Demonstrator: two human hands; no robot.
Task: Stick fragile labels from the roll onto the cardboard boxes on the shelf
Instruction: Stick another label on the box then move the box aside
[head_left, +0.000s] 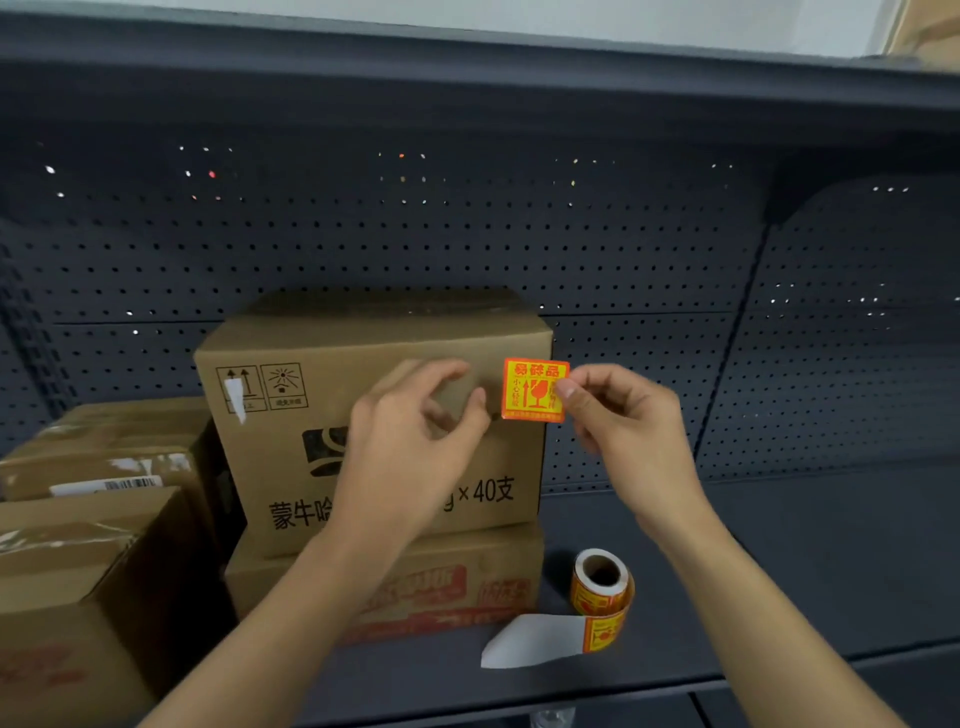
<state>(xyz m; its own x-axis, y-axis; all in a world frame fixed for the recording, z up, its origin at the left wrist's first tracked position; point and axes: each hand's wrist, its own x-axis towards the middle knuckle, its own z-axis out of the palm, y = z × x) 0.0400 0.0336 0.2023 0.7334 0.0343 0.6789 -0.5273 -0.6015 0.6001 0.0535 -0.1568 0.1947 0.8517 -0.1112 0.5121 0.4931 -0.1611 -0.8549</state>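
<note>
Your right hand (618, 415) pinches the label (534, 388) by its right edge, facing the top box (337, 374) at its upper right corner; your left hand (410, 431), loosely curled and holding nothing, waits just left; the roll (602, 582) lies below.

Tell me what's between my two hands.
Head view: the fragile label, pinched at its right edge by the right hand; the left hand sits beside it.

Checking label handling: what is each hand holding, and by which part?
The right hand pinches the fragile label by its right edge. The left hand holds nothing, its fingers near the label's left edge.
</note>
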